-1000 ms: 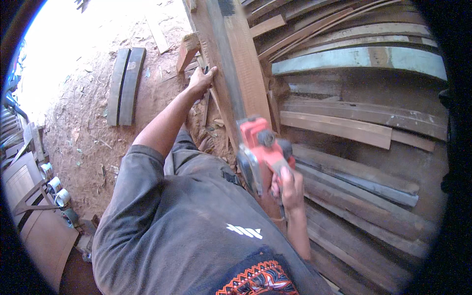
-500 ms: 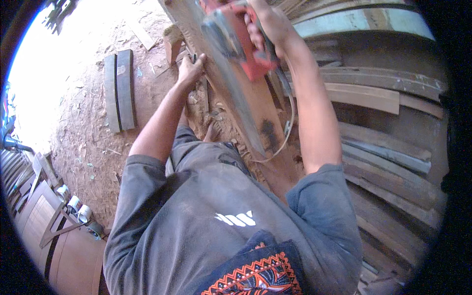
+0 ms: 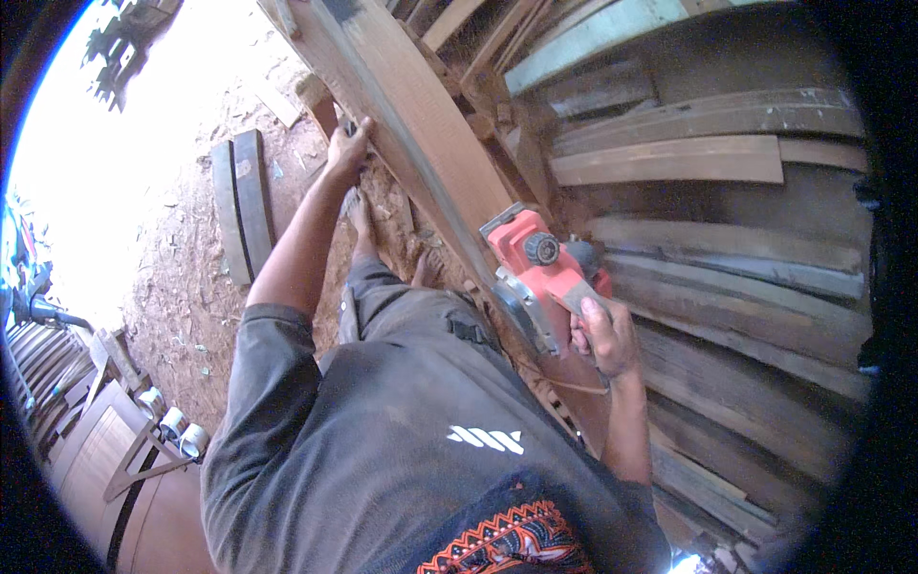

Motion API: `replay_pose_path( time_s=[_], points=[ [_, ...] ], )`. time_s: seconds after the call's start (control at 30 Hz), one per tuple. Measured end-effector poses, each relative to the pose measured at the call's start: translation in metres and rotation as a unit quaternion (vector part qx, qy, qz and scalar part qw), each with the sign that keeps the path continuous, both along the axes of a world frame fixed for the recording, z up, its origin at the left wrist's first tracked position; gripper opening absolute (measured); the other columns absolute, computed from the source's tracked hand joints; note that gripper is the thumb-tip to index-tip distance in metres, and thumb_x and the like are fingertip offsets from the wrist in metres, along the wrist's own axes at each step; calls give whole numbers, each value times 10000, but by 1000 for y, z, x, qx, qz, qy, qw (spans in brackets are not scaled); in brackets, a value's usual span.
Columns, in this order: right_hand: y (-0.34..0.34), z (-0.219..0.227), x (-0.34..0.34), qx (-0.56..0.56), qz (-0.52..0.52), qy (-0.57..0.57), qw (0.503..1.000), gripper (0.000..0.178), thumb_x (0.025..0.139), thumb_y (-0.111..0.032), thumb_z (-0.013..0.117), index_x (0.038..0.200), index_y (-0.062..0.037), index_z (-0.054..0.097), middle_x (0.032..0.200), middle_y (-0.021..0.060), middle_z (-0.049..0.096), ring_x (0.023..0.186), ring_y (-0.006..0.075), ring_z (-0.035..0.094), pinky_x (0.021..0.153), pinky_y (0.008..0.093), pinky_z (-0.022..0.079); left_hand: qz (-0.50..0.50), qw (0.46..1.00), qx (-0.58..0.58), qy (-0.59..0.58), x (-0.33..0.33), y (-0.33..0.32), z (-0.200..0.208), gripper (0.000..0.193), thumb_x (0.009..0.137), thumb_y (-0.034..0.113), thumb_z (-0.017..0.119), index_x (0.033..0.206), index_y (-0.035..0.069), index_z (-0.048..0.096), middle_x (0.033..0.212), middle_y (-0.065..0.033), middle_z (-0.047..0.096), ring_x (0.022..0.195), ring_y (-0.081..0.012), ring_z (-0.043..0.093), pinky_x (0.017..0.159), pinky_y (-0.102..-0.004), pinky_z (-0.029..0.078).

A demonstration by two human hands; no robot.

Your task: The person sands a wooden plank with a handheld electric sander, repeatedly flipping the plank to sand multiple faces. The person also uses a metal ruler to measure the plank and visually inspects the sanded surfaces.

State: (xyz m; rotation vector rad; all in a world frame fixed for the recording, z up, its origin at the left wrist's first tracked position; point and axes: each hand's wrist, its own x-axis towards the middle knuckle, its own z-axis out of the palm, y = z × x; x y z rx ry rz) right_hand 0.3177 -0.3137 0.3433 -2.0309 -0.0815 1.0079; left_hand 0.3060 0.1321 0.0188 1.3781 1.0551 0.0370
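Your right hand [image 3: 612, 340] grips the red planer [image 3: 547, 279], right of centre, over the wooden beam [image 3: 421, 100]. Your left hand [image 3: 346, 153], upper left of centre, pinches a small dark object [image 3: 351, 127].

Before us, the beam [image 3: 426, 115] runs away toward the upper left, the planer [image 3: 545, 263] over its near part. To our right lie planks [image 3: 708, 225] in rows. Left, two boards [image 3: 254, 201] lie side by side on the ground [image 3: 182, 306], cans [image 3: 173, 424] behind them.
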Motion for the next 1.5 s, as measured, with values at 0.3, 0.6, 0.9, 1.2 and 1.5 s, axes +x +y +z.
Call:
replay_pose_path(
  time_s=[0.3, 0.6, 0.9, 1.2, 1.5],
  points=[
    [145, -15, 75, 36, -3, 33, 999, 522, 1035, -550, 555, 789, -91, 585, 618, -38, 527, 498, 51, 472, 459, 245, 384, -4, 999, 27, 38, -6, -9, 21, 601, 975, 537, 690, 1152, -33, 619, 911, -114, 680, 744, -189, 631, 635, -378, 533],
    [360, -26, 179, 74, 72, -27, 994, 595, 1035, -582, 509, 749, -70, 609, 569, -26, 500, 446, 77, 459, 425, 275, 384, -49, 993, 53, 97, -6, -16, 32, 662, 988, 553, 626, 1315, -7, 494, 1193, -324, 682, 1147, -511, 655, 983, -548, 500],
    [535, -34, 252, 139, 79, -15, 987, 478, 1063, -519, 495, 886, -97, 633, 644, -40, 499, 448, 91, 451, 406, 282, 404, -50, 991, 52, 117, -6, -21, 34, 635, 989, 568, 619, 1248, 1, 496, 1225, -325, 669, 1174, -508, 642, 1002, -571, 489],
    [233, -29, 115, 94, 163, -41, 981, 675, 1002, -705, 482, 810, -65, 580, 580, -11, 520, 476, 94, 486, 471, 287, 404, -6, 996, 39, 86, 1, -18, 21, 722, 977, 581, 637, 1329, -38, 512, 1320, -330, 641, 1265, -474, 616, 1039, -527, 493],
    [33, -2, -13, 21, 26, -2, 999, 468, 1057, -429, 515, 781, -60, 594, 611, -16, 543, 518, 82, 508, 490, 278, 404, 14, 995, 90, 45, 4, -15, -2, 692, 984, 545, 664, 1439, 43, 523, 1290, -229, 676, 1173, -331, 672, 1012, -442, 516]
  ],
)
